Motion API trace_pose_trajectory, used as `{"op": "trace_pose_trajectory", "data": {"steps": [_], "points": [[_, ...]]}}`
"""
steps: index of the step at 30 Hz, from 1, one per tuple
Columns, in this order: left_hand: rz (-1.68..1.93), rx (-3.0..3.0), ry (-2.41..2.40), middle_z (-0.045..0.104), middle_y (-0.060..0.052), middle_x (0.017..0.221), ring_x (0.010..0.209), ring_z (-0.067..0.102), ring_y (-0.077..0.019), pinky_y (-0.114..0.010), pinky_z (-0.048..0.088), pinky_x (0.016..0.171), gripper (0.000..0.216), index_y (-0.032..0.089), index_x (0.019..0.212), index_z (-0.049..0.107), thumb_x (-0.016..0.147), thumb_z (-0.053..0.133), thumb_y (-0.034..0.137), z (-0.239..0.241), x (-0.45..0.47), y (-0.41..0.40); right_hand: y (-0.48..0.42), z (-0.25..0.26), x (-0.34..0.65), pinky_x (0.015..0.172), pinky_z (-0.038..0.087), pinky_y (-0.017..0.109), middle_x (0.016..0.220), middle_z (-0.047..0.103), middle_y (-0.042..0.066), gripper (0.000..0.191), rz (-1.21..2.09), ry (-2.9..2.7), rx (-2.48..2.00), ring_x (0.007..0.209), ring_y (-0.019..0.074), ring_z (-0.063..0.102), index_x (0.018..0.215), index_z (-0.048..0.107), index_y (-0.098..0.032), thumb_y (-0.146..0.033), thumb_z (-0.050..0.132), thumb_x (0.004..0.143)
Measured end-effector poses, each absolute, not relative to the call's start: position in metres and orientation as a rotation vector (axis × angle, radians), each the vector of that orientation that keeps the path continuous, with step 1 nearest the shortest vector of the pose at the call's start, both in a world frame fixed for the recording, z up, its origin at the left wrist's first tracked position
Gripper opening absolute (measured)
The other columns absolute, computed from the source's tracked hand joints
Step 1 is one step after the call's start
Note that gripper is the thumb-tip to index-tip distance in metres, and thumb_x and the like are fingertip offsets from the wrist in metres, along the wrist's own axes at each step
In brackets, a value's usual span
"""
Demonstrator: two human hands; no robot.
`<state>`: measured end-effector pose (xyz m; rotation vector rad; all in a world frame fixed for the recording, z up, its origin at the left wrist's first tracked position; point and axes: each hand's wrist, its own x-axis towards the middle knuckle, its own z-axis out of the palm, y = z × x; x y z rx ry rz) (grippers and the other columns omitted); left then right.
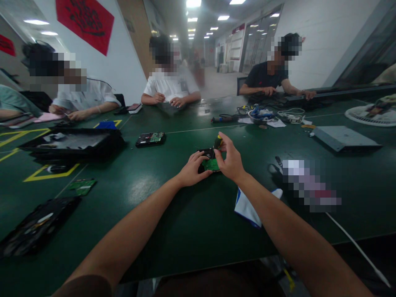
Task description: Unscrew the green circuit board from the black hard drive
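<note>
Head view, hard drive: a black hard drive (pixel 210 163) with a green circuit board facing up lies flat about mid-tabletop (pixel 173 231), between both hands.
Head view, left hand: the left hand (pixel 193 169) grips the drive's left edge, fingers curled over it.
Head view, right hand: the right hand (pixel 231 161) is clenched round a yellow-and-black screwdriver (pixel 218 141), held upright with its tip down at the drive's far side.
Head view, near the hands: a blue-and-white cloth (pixel 246 207) lies under the right forearm, toward the near edge.
Head view, left side: a second drive (pixel 150 139), a black tray (pixel 71 144), a loose green board (pixel 83 186).
Head view, right side: a grey box (pixel 343 138).
Head view, far edge: three people sit there, their hands on their own work.
</note>
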<state>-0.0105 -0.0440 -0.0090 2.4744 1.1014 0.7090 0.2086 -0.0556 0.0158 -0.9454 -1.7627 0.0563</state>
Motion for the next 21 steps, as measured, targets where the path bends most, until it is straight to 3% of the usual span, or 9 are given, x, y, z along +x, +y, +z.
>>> {"op": "trace_pose_trajectory", "data": {"steps": [7, 15, 21], "points": [[0.701, 2.486, 1.092, 0.041, -0.015, 0.167, 0.161, 0.027, -0.0388, -0.064, 0.027, 0.130, 0.062, 0.024, 0.143, 0.056, 0.091, 0.072, 0.055, -0.0096, -0.0114, -0.0432, -0.0547, 0.0160, 0.2107, 0.084, 0.069, 0.050, 0.137, 0.063, 0.011, 0.066, 0.010, -1.766, -0.958, 0.102, 0.0272, 0.071, 0.161, 0.035, -0.036, -0.033, 0.061, 0.101], [0.691, 2.479, 1.108, 0.040, -0.015, 0.167, 0.161, 0.026, -0.0396, -0.066, 0.027, 0.129, 0.064, 0.024, 0.144, 0.056, 0.091, 0.072, 0.057, -0.0104, -0.0117, -0.0429, -0.0546, 0.0149, 0.2093, 0.092, 0.068, 0.053, 0.151, 0.056, 0.013, 0.068, 0.003, -1.753, -0.975, 0.113, 0.0291, 0.071, 0.165, 0.027, -0.034, -0.029, 0.053, 0.102], [0.703, 2.491, 1.087, 0.040, -0.016, 0.167, 0.161, 0.025, -0.0389, -0.063, 0.027, 0.130, 0.063, 0.022, 0.143, 0.056, 0.092, 0.070, 0.056, -0.0104, -0.0120, -0.0432, -0.0555, 0.0179, 0.2105, 0.086, 0.068, 0.048, 0.128, 0.064, 0.012, 0.065, -0.051, -1.770, -0.967, 0.100, 0.0263, 0.070, 0.162, 0.035, -0.032, -0.031, 0.058, 0.101]]}}
